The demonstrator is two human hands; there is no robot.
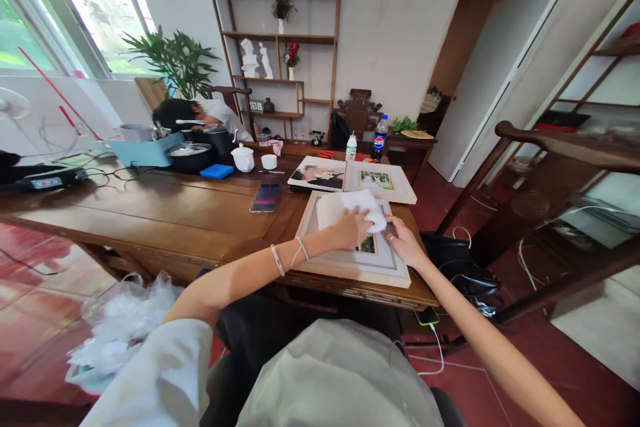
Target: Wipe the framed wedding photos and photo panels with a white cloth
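My left hand (353, 229) is closed on a bunched white cloth (363, 203) and presses it against a picture frame (325, 265). The frame lies flat at the near edge of the wooden table, with a pale border and a small picture partly hidden by my hand and the cloth. At the frame's right side, my right hand (406, 244) grips its edge, with the fingertips close to the cloth. Just beyond lie a second light frame (406, 193) with a small picture and a portrait panel (317, 173), side by side.
A phone (266, 197) lies left of the frames on the table (200, 213). Behind are a white lidded pot (243, 158), a blue box (217, 171), a white bottle (351, 148) and a cola bottle (380, 137). Another person (225, 117) leans low at the far side. A wooden chair (545, 193) stands right.
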